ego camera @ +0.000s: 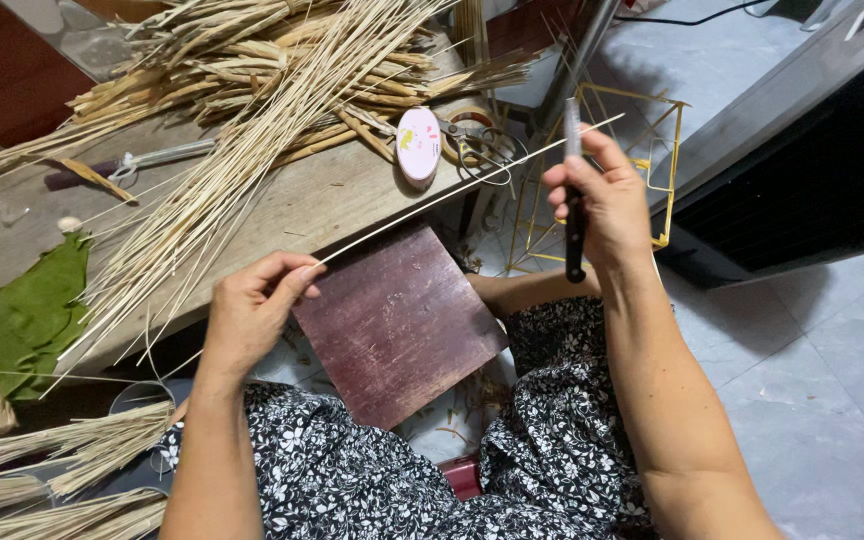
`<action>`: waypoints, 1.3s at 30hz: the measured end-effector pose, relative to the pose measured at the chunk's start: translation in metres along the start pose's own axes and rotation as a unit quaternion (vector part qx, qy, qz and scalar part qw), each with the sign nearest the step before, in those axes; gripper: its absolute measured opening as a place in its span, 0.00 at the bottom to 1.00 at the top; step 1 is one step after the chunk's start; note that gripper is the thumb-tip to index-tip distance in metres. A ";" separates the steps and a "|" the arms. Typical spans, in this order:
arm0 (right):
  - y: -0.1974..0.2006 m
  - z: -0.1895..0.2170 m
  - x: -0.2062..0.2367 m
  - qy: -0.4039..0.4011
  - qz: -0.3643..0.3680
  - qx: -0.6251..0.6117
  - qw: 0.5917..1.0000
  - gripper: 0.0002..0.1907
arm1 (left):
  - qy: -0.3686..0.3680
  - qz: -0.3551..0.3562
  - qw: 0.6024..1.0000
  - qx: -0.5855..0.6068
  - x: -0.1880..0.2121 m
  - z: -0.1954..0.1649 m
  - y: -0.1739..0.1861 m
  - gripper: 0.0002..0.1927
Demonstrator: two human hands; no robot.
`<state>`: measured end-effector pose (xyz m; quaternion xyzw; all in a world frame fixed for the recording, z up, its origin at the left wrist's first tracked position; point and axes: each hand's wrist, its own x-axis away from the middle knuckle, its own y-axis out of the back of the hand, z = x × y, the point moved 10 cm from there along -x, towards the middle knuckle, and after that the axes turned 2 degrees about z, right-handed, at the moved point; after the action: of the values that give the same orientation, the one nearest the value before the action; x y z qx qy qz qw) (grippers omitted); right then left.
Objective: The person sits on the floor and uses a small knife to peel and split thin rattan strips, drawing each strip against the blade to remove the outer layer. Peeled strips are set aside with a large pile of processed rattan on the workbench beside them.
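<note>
the thin pale reed strip (pixel 452 193) you hold is long, straight and very slender, a light straw colour, and it runs on a slant from lower left to upper right across the edge of the worktop (pixel 302 205) and above the dark reddish square board (pixel 397 325) that rests on your lap. its lower end is pinched in your left hand (pixel 247 315), between thumb and curled fingers, just at the board's upper left corner; its upper part passes your right hand (pixel 602 200) and its tip shows just beyond, near the yellow wire frame (pixel 667 170) on the floor. your left hand is closed lightly around the strip, the fingers bent in and the thumb pressing on top. your right hand is clenched around a knife (pixel 574 215) with a dark handle, held upright with the grey blade pointing up above your fingers and the handle end showing below your palm; the strip meets this hand at about the level of the blade, though you cannot tell whether blade and strip touch. on the worktop behind lies a big heap of reeds (pixel 262 90), with a round pink and white roll (pixel 418 145) and a pair of scissors (pixel 477 140) beside it, and a green cloth (pixel 32 315) at the left.
</note>
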<state>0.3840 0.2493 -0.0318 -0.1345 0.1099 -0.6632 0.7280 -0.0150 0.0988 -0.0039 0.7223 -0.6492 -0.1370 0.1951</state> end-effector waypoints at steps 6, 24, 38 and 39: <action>0.021 0.021 0.001 0.057 -0.026 -0.068 0.996 0.23 | -0.008 -0.039 0.999 0.025 -0.001 0.003 0.017 0.10; -0.152 -0.059 0.071 -0.142 0.278 0.073 0.947 0.19 | -0.068 0.048 0.993 0.087 -0.018 -0.047 -0.078 0.09; -0.024 -0.005 0.008 -0.027 0.052 0.018 0.998 0.21 | -0.032 0.024 0.999 0.031 -0.009 -0.020 -0.032 0.09; -0.017 -0.003 0.006 -0.022 0.042 0.016 0.999 0.21 | -0.032 0.023 0.999 0.029 -0.008 -0.017 -0.028 0.08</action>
<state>0.3678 0.2420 -0.0292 -0.1329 0.0891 -0.6304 0.7596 0.0170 0.1112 -0.0020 0.7079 -0.6752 -0.1367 0.1561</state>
